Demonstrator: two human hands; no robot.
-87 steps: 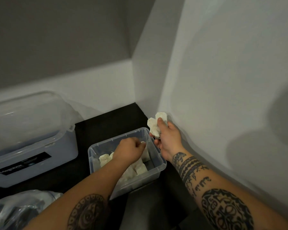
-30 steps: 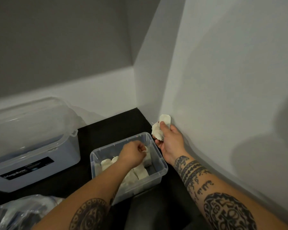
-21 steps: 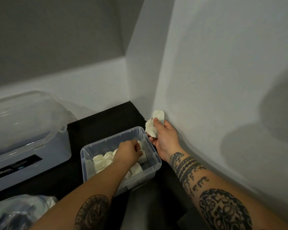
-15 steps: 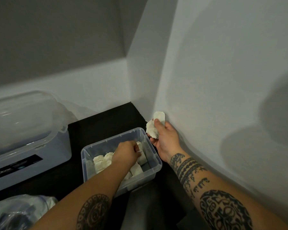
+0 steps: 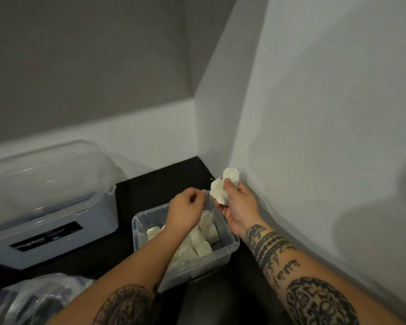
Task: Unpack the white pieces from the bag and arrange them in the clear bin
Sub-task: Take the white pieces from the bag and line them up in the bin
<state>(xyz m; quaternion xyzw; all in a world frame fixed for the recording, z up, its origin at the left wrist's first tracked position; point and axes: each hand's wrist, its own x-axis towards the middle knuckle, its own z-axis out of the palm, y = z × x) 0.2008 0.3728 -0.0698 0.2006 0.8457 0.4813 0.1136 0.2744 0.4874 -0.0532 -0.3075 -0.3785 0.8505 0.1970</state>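
The step in hand is judged to be the feeding of white pieces one by one into the clear bin (image 5: 230,250), which sits on the dark worktop (image 5: 150,184) a little below the middle of the frame. A layer of white pieces (image 5: 201,245) is already laid inside it, packed side by side along its right half; the left part of the bin floor is partly hidden by the forearm.

A small bunch of pieces (image 5: 220,191) is held by the right hand (image 5: 240,207) just above the bin's far right corner, close to the white wall; the fingers and thumb are curled round the bunch. The left hand (image 5: 185,212) is raised over the bin's far edge, just beside the bunch, with its fingertips drawn together as if pinching. Whether anything is caught between them cannot be told; only a thin thread-like wisp may be seen there.

The bag (image 5: 33,301), crumpled clear plastic, lies at the lower left of the frame, well apart from the bin. A large lidded box (image 5: 52,207) stands at the left.

The next move is judged to call for one piece to be drawn from the bunch and set down in a free gap in the bin, in line with the rows already there. More pieces would then have to be fetched from the bag.
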